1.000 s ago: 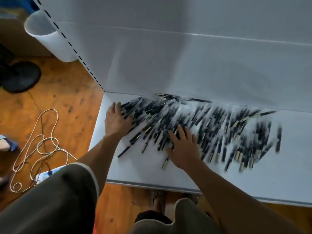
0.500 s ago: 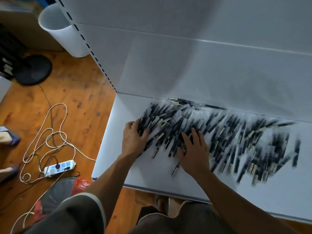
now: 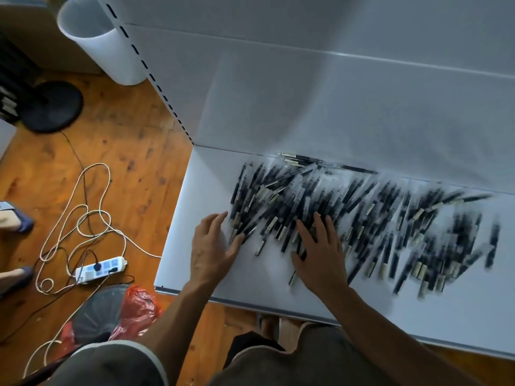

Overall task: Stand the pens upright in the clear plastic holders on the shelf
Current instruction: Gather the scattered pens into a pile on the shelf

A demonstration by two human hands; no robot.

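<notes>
Pens (image 3: 348, 207): many dark pens lie flat in a loose heap on the white shelf (image 3: 200, 196), from left of middle out to the right; the right part is blurred, so single pens there are hard to tell apart.
Left hand (image 3: 213, 249): palm down at the heap's left edge, fingers (image 3: 220, 218) spread and nearly straight, tips touching the nearest pens, gripping nothing.
Right hand (image 3: 322, 257): flat on the heap's near middle, fingers (image 3: 304, 230) splayed over pens, holding none.
Panel (image 3: 306, 93): white, upright behind the shelf.
Floor (image 3: 133, 140): wooden, to the left; on it a power strip (image 3: 100, 269), a white cable (image 3: 83, 218), a white bin (image 3: 103, 45) far off and a red bag (image 3: 136, 306) nearer.
</notes>
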